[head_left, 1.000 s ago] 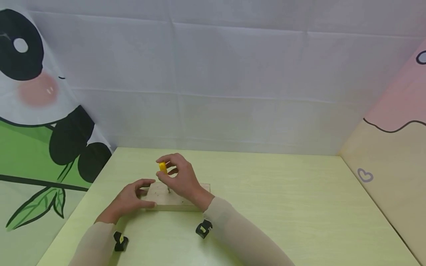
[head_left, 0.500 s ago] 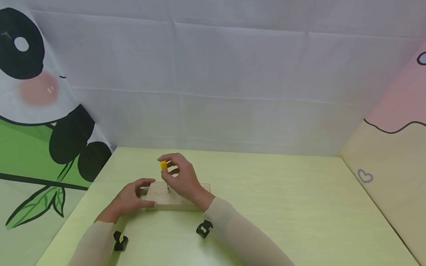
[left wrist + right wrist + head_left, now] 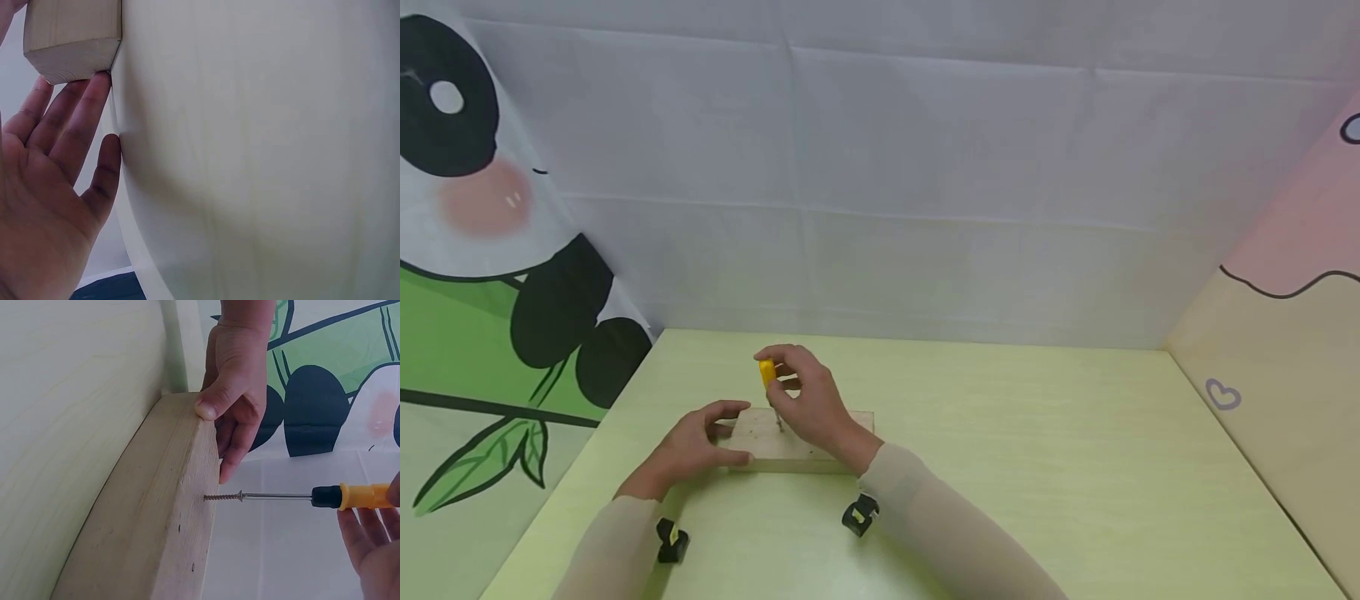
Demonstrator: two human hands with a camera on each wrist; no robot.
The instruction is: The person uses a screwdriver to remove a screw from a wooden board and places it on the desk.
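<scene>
A pale wooden block point(image 3: 762, 450) lies on the table with a screw point(image 3: 222, 497) standing partly sunk in its top. My right hand point(image 3: 808, 404) holds a screwdriver point(image 3: 356, 496) by its yellow and black handle. The metal shaft points down, its tip at the screw head in the right wrist view. My left hand point(image 3: 694, 446) holds the block's left end, thumb at the near edge and index finger toward the far corner. In the left wrist view, several fingertips touch the block's end face point(image 3: 75, 59). Part of the block is hidden behind my right hand and forearm.
The light yellow-green table point(image 3: 1037, 467) extends well to the right of the block. A pale cloth point(image 3: 925, 167) hangs behind it, and printed panels stand at the left and right. Small dark holes or marks point(image 3: 192, 567) dot the block's top.
The right fingers have shifted slightly around the screwdriver handle, and its upper end has moved a little right. The left hand and the block have stayed in place.
</scene>
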